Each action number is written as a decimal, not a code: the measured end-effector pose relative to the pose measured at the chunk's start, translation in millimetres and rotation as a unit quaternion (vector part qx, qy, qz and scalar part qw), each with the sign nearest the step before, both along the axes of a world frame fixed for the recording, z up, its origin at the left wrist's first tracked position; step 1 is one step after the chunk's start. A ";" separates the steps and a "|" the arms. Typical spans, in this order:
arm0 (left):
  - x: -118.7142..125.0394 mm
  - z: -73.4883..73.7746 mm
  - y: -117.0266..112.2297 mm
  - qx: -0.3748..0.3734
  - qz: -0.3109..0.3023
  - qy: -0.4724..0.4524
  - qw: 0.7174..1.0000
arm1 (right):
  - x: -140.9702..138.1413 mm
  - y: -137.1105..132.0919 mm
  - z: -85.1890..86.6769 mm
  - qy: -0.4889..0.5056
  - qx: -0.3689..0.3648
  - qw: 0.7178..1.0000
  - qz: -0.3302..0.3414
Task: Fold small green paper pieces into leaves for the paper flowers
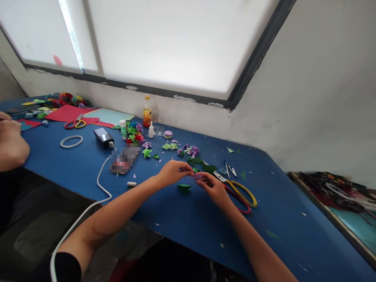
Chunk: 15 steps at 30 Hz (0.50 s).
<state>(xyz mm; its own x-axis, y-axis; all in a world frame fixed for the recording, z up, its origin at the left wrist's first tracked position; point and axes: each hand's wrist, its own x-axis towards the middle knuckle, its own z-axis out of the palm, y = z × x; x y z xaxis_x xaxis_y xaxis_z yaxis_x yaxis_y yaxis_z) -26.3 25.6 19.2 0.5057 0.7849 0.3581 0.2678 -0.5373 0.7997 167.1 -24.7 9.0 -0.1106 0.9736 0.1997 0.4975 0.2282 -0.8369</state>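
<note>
My left hand (pixel 174 172) and my right hand (pixel 216 191) meet over the blue table (pixel 179 219). Both pinch a small folded piece of purple paper (pixel 197 176) between their fingertips. Just below it lies a green paper leaf (pixel 184 187). More dark green paper leaves (pixel 209 169) are beyond my fingers. Close to my right hand rests a large pair of scissors (pixel 242 195) with one yellow and one red handle. Small purple and green paper flowers (pixel 190 150) sit farther back.
Toward the wall stand a juice bottle (pixel 147 113), a small white glue bottle (pixel 151 130) and a glue stick (pixel 123 130). A black device (pixel 103 137) lies left, near a white cable (pixel 100 182). At far left is another person's arm (pixel 13 143). Green scraps (pixel 272 234) lie right.
</note>
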 end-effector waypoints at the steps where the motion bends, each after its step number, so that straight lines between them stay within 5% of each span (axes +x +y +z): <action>1: 0.4 -0.5 -0.1 -0.007 0.003 -0.002 1.000 | -1.6 -0.2 -1.5 0.002 -0.009 1.000 0.008; 15: 2.5 -4.7 -1.9 0.048 0.025 0.087 0.995 | -6.2 -3.0 -1.8 0.034 0.021 0.999 -0.014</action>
<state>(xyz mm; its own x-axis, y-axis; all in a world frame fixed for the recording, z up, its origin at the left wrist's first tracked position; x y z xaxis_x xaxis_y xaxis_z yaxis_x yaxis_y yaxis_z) -23.8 23.7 14.5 0.5276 0.7774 0.3425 0.4259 -0.5909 0.6852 160.9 -27.8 7.2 -0.0679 0.9666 0.2471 0.4469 0.2509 -0.8587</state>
